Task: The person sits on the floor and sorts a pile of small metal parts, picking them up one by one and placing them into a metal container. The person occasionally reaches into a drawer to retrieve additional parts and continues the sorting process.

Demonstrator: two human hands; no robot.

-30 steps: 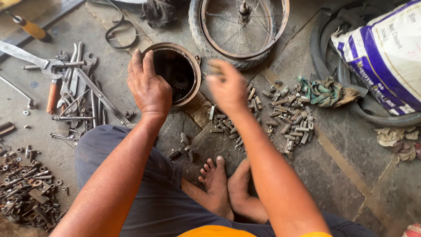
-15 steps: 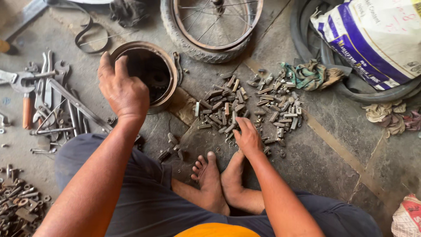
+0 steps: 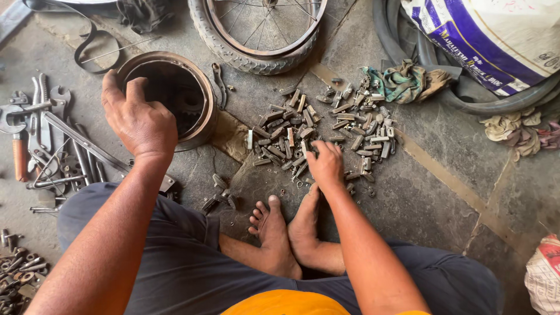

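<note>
Right hand [image 3: 326, 166] moved into the small metal parts [image 3: 318, 125], grip pinching one | left hand [image 3: 140, 119] grip spread over the round metal tin [image 3: 201, 87] rim

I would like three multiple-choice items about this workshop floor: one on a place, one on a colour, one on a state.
1. Where does the left hand rest?
A. on the round metal drum's rim
B. on the wheel
C. on the sack

2. What colour is the band on the white sack?
A. red
B. purple
C. green

3. What is the right hand doing?
A. holding a wrench
B. lying flat on a knee
C. fingers down in the pile of small metal parts

Answers: 1 A, its fingers curl over the rim; 2 B, the stripe is purple; 3 C, fingertips touch the pile.
</note>
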